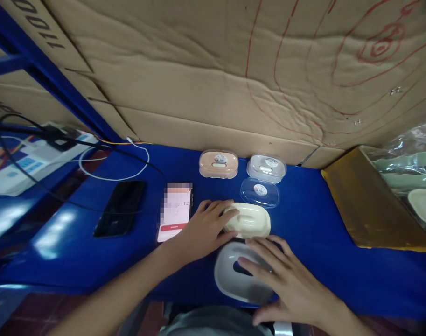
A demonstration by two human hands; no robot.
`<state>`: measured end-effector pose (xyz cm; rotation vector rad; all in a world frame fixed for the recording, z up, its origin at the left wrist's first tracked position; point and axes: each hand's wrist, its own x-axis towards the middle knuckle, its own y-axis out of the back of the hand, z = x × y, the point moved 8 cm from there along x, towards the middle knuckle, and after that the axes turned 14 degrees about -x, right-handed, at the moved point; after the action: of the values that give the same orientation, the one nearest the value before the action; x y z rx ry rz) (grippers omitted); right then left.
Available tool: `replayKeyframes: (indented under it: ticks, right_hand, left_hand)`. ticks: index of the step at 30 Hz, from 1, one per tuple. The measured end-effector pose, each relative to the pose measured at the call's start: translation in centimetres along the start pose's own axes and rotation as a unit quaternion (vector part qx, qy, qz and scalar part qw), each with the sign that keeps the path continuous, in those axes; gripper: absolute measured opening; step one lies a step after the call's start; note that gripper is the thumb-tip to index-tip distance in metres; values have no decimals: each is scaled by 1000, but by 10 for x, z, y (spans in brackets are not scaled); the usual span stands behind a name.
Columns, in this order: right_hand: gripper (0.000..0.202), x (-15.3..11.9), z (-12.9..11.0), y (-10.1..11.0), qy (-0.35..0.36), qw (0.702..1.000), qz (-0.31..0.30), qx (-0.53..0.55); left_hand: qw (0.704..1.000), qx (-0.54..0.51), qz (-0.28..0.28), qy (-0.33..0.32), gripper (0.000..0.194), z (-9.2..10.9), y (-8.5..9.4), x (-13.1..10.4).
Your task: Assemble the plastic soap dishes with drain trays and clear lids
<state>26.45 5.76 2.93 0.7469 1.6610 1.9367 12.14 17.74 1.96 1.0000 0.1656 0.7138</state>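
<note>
My left hand [211,226] is at the left end of a cream oval dish [249,221], perhaps a soap dish. Its thumb lies by the near edge and its fingers over the left rim, closed on it. Closer to me sits a grey oval tray [230,275] with an opening in its middle. Over the tray's right side my right hand [282,275] spreads its fingers, thumb apart; some fingertips reach the cream dish's near edge. Just behind the dish lies a clear lid [260,192] with a round sticker.
Two lidded boxes, one peach [219,164] and one white [267,169], stand by the cardboard wall [185,84]. A lit phone [174,212] and a dark phone [120,207] lie left, with cables nearby. An open carton [356,200] stands right on the blue table [314,284].
</note>
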Motion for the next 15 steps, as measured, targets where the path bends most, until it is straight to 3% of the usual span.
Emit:
replayKeyframes:
  ticks: [2,5,11,15]
  right_hand:
    - [94,-2,-7,-1,4,1000,-2,-4]
    - [77,-3,-2,4,-5,1000,7,14]
    - [65,9,62,18,-72,992,43,97]
    - [70,19,84,6,-85,990,40,106]
  left_hand:
    - [1000,1,-5,3,43,-1,-1,0]
    - [1000,-8,-11,10,45,-3,-2,-1]
    - [992,-120,2,47,53,-10,5,0]
    - [983,-175,9,59,68,-9,13,-2]
